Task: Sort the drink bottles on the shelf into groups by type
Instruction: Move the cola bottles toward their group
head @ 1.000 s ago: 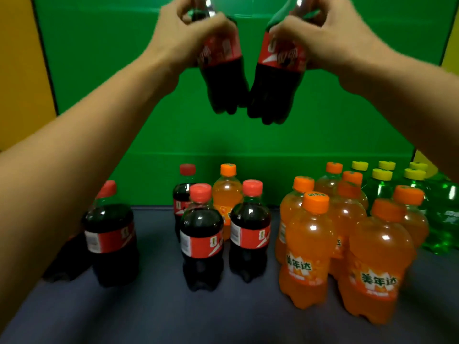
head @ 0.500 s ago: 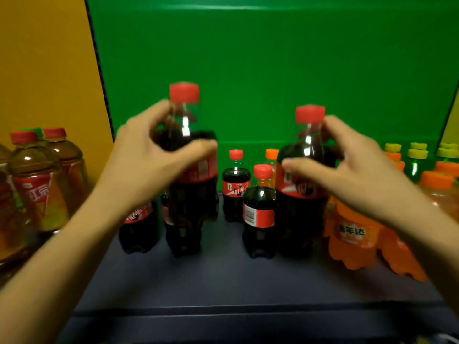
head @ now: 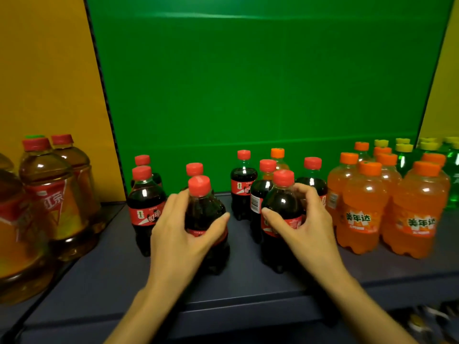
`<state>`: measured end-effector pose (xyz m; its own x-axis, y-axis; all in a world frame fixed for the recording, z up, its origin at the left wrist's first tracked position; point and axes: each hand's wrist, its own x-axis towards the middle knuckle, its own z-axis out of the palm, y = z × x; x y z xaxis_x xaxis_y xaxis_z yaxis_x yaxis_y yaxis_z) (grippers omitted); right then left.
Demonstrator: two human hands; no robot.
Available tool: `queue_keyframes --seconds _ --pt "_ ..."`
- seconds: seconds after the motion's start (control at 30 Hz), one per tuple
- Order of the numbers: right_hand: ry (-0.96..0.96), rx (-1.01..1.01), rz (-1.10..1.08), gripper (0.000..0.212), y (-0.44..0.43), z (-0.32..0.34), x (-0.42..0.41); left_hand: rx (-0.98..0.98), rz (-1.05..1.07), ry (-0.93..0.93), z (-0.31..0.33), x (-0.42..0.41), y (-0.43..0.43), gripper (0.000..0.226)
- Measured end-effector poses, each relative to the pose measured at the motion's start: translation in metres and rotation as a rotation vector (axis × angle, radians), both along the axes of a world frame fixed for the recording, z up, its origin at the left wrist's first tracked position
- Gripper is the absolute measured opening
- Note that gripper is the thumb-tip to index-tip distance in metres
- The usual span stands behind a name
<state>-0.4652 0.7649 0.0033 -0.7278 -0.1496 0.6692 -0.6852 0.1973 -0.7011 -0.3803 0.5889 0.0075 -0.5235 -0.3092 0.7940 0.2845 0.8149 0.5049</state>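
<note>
Down from mid-air a second ago, now standing on the dark shelf [head: 248, 289] among the cola group. Left hand [head: 178, 234] wrapped around one cola bottle [head: 206, 219], right hand [head: 308, 227] around another [head: 280, 214]. Fingers [head: 269, 213] curled on both, not yet released; stray orange bottle [head: 277, 157] behind.

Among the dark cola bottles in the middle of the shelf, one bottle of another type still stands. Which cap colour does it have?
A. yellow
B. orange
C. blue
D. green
B: an orange-capped bottle stands at the back among the red-capped cola bottles, apart from the orange soda group on the right.
</note>
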Motion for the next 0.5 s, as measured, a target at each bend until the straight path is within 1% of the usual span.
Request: queue_keyframes --seconds 0.1,0.17,0.23,0.33,0.5 --pt "-0.031 -0.082 0.040 0.050 -0.017 -0.009 0.004 0.053 0.012 0.012 -0.010 -0.006 -0.002 0.058" --pt "-0.029 -0.107 0.052 0.052 -0.028 -0.015 0.005 0.044 0.061 0.016 -0.014 -0.012 -0.003 0.063" --pt "-0.031 -0.113 0.065 0.053 -0.037 -0.018 0.005 0.081 0.079 0.011 -0.015 -0.015 -0.003 0.065" --pt "-0.056 -0.074 0.087 0.062 -0.048 -0.022 0.006 0.100 0.109 0.007 -0.017 -0.018 -0.005 0.066" --pt "-0.009 0.071 0.097 0.060 -0.054 -0.026 0.004 0.130 0.121 -0.008 -0.015 -0.019 -0.005 0.068"
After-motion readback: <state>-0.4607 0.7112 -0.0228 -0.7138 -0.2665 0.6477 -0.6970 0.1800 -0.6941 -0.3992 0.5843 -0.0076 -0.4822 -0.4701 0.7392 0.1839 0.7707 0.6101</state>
